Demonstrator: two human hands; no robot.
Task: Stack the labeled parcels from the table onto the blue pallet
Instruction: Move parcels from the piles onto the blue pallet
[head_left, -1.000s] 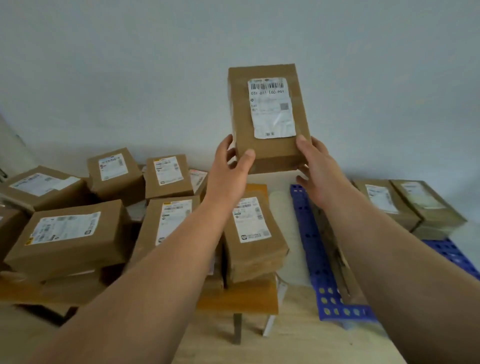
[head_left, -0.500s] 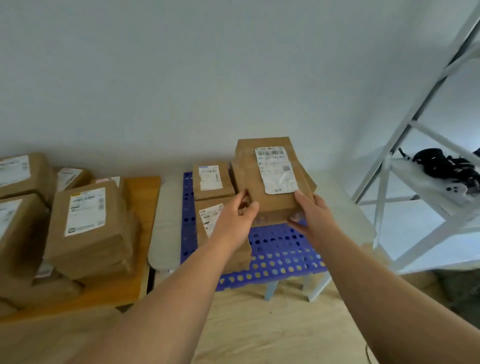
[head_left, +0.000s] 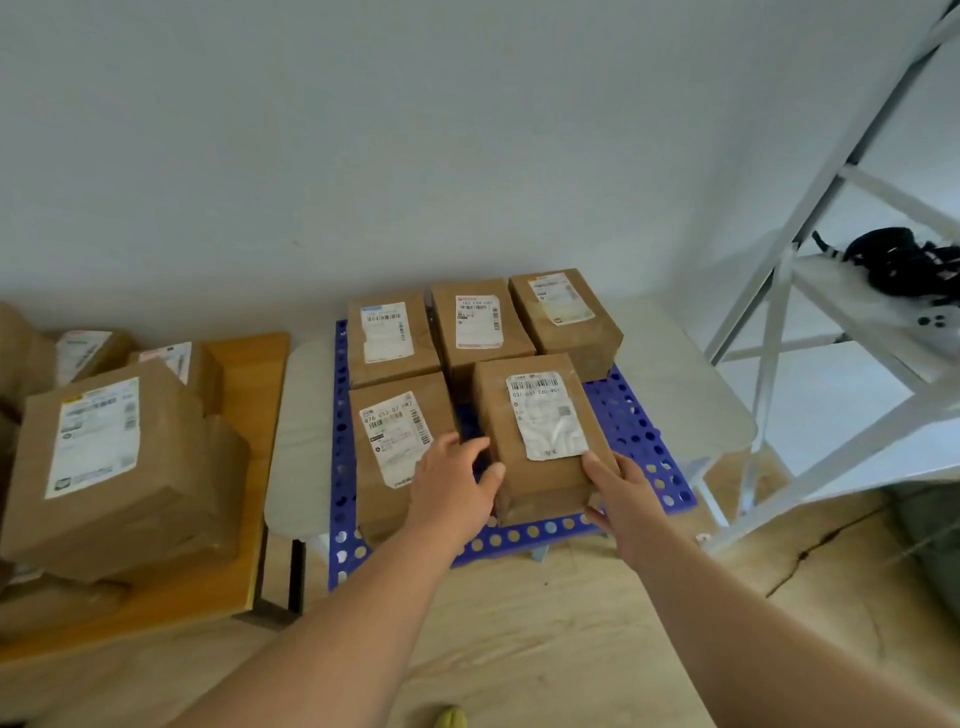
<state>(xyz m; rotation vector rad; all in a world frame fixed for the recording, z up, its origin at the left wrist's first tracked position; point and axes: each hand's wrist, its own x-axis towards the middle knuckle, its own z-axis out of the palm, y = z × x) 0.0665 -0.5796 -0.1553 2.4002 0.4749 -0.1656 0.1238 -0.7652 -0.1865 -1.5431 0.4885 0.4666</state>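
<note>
Down it has come: the parcel that was up in the air 1 second ago is now sitting low over the front of the blue pallet (head_left: 631, 415), and both hands have followed it down. Fingers first: the left hand's thumb (head_left: 492, 475) is pressing the parcel's near left edge, the other fingers curling round its left side. The right hand's thumb (head_left: 597, 466) is lying on top, right at the label's lower corner, with the fingers tucking under the near right corner. So the left hand (head_left: 454, 491) and the right hand (head_left: 623, 499) are both gripping the held parcel (head_left: 535, 431). I cannot tell whether its underside is touching the pallet yet.

Moving outward, it is sitting just beside a front-left parcel (head_left: 397, 441), label up, with a narrow dark gap between them. Behind are 3 more parcels in a row: back-left parcel (head_left: 389, 338), back-middle parcel (head_left: 478, 325) and back-right parcel (head_left: 563, 312). The pallet is resting on a pale low table (head_left: 675, 358).

Off to the left, a wooden table (head_left: 244, 374) is carrying a pile of waiting parcels (head_left: 114, 457). On the right, a white rack (head_left: 810, 270) is holding some black gear (head_left: 904, 260).
</note>
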